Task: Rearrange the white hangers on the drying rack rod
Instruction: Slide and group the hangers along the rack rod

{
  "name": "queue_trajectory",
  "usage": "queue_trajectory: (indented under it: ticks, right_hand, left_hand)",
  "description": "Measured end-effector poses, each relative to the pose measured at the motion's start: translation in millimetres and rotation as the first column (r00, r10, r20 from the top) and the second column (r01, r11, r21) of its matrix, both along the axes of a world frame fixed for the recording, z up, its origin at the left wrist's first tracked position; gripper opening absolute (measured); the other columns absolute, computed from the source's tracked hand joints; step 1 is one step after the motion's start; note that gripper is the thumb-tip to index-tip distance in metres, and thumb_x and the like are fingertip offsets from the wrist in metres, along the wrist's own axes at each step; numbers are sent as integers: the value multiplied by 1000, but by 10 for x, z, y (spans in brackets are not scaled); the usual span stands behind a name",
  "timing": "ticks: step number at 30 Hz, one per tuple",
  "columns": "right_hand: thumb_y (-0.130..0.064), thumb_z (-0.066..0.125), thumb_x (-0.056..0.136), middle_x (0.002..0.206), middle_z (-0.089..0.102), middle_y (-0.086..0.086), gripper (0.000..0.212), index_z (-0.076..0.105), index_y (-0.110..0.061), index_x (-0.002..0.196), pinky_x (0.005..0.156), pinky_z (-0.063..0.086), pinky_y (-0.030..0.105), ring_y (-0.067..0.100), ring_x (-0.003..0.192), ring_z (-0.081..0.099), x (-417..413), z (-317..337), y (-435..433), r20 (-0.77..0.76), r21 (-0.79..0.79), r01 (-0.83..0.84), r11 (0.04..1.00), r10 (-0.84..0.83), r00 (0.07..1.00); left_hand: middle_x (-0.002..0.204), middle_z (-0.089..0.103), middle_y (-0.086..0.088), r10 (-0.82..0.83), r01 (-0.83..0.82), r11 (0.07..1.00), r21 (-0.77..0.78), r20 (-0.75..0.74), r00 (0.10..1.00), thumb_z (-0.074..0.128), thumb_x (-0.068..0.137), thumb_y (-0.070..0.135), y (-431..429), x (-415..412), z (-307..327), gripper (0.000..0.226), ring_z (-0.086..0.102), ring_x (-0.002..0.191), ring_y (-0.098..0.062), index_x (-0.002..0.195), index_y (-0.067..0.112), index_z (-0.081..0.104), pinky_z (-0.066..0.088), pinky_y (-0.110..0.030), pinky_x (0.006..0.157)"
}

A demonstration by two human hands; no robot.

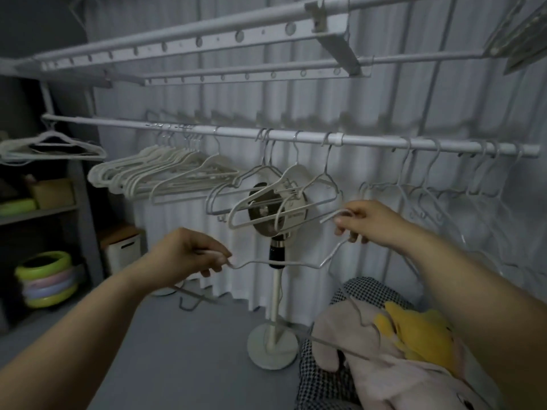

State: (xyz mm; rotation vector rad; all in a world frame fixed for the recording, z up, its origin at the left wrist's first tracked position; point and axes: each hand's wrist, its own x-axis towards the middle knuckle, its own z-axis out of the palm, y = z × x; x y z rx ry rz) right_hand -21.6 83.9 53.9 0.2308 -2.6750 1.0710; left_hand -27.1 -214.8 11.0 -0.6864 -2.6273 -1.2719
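Note:
A white rod (236,134) runs across the drying rack at mid height. A tight bunch of white hangers (154,170) hangs on its left part, three more (266,190) hang near its middle, and thin ones (429,190) hang on its right. Below the rod I hold one white hanger (284,264) off the rod. My left hand (192,253) pinches its left shoulder end. My right hand (364,220) grips its hook end.
A standing fan (273,291) stands behind the held hanger, its base on the grey floor. Shelves at left carry a box (51,192) and stacked coloured rings (46,279). Clothes and another hanger lie at lower right (384,344). Upper rack bars (192,42) run overhead.

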Motion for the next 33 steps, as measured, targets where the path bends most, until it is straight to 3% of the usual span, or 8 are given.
queue_trajectory:
  ticks: [4,7,10,14,20,23,26,33]
  right_hand:
    - [-22,50,92,56,53,0,28,54,-13,65,36,32,14,4,39,44,278,-16,-374,153,-211,-31,977,64,986]
    - [-19,47,93,56,44,3,27,48,-13,67,30,23,11,2,28,32,504,-119,-625,217,-406,-45,913,144,966]
    - [-17,48,93,54,49,4,25,48,-15,68,30,20,10,2,26,30,727,-221,-812,228,-487,-20,873,149,962]
    - [-15,44,95,39,59,-1,17,51,-18,79,29,24,9,3,24,34,969,-339,-953,241,-500,31,866,104,965]
    - [-6,39,94,37,59,0,18,46,-17,81,31,27,7,5,22,35,1140,-375,-986,206,-610,117,784,14,978]
    - [-5,37,95,44,59,6,20,44,-13,78,31,28,7,4,21,35,1162,-378,-951,219,-687,195,700,-55,974]
    - [-4,36,95,61,50,11,20,45,-9,78,31,28,7,4,20,33,1138,-362,-853,209,-706,248,664,-140,968]
    - [-2,34,94,69,55,13,13,38,-7,106,32,37,11,5,23,39,914,-328,-526,177,-717,235,656,-156,972]
  left_hand:
    - [50,66,10,114,-114,992,45,4,993,68,79,10,-419,274,-151,25,59,51,-1,60,27,66,45,-8,48]
    - [73,64,6,298,-297,955,24,-58,953,67,80,21,-598,385,-246,6,60,72,-11,79,15,69,41,-13,58]
    - [108,59,-13,400,-401,916,6,-65,914,65,82,21,-620,434,-407,35,57,98,-26,113,5,59,43,-30,80]
    - [133,47,-17,348,-348,935,-76,-14,938,63,84,22,-459,598,-621,46,49,118,-32,125,7,50,40,-38,95]
    - [91,68,-2,-4,13,999,-41,214,977,51,91,29,-62,944,-728,25,63,81,-16,104,11,62,45,-24,68]
    - [76,67,3,-289,178,948,266,478,829,39,94,34,190,1193,-728,21,67,61,-7,102,21,53,52,-21,62]
    - [65,70,3,-470,298,878,374,560,682,38,92,37,420,1286,-720,14,66,52,-11,95,29,50,53,-22,49]
    - [42,60,1,-467,289,871,397,491,735,39,95,6,817,1041,-698,23,40,24,-7,91,25,50,30,-11,29]
